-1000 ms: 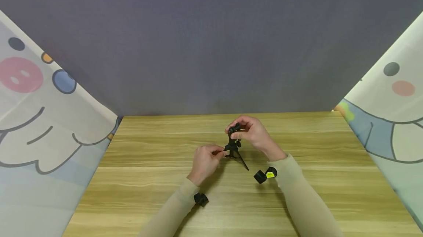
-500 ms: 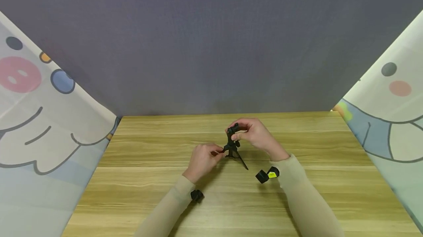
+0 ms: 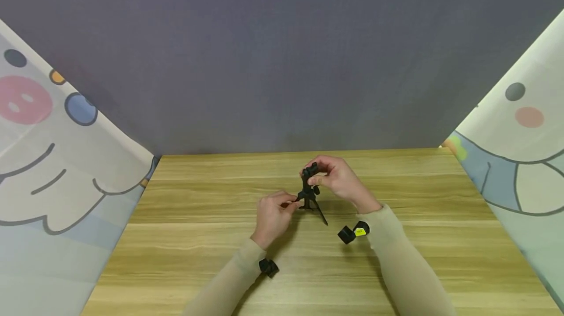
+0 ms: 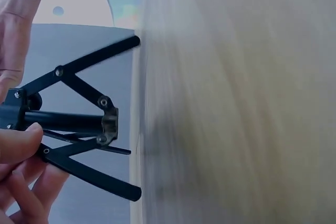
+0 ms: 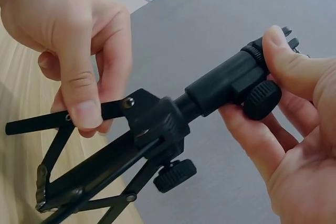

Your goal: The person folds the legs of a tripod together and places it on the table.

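A small black tripod (image 3: 307, 197) with spread, braced legs stands near the middle of the table's far half. My left hand (image 3: 272, 215) pinches one leg between thumb and fingers, close to the leg's brace joint (image 5: 68, 117). Higher up, my right hand (image 3: 338, 179) holds the head end, its thumb (image 5: 286, 56) on the top clamp and its fingers below. Two black knobs stick out from the tripod: an upper knob (image 5: 262, 99) beside the right fingers and a lower knob (image 5: 176, 176) at the leg collar. Whether every foot touches the tabletop, I cannot tell.
The wood-grain table (image 3: 198, 247) ends at a grey backdrop (image 3: 282, 61). Cartoon-printed cloths hang at the left (image 3: 57, 169) and right (image 3: 528, 159). A black wrist camera is strapped to each sleeve, the right camera (image 3: 347, 234) over the table.
Both hands keep their hold on the tripod. The left wrist has swung slightly left and back again; the head view has shifted a little.
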The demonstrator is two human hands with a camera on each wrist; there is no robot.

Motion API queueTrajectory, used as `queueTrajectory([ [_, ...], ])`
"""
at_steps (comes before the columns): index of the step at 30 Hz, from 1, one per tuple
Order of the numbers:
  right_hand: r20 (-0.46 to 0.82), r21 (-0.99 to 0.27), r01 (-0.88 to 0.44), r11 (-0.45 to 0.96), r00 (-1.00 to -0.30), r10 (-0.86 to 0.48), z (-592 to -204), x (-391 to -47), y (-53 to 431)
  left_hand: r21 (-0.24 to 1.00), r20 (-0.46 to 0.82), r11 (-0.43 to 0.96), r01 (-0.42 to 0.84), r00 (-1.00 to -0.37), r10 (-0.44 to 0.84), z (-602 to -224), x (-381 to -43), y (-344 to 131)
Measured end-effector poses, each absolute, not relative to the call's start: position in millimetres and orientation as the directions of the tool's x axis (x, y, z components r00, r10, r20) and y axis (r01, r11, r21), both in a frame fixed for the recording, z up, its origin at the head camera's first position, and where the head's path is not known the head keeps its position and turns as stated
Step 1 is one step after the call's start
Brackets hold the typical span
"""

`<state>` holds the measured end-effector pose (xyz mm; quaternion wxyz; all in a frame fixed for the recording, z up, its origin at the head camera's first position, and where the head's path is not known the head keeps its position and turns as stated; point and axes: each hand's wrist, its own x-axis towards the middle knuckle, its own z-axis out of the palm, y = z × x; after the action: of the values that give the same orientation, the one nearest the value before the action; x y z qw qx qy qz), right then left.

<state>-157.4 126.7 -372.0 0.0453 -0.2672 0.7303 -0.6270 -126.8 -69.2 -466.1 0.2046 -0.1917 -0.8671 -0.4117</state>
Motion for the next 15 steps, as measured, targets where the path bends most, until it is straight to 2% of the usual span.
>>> queueTrajectory([
  [15, 0.377, -0.923, -0.369, -0.107, -0.818, -0.435, -401.3, -169.5, 124.7, 0.774, 0.531, 0.408, 0.484, -0.848, -0.002, -475.1, -120.5, -64.4],
])
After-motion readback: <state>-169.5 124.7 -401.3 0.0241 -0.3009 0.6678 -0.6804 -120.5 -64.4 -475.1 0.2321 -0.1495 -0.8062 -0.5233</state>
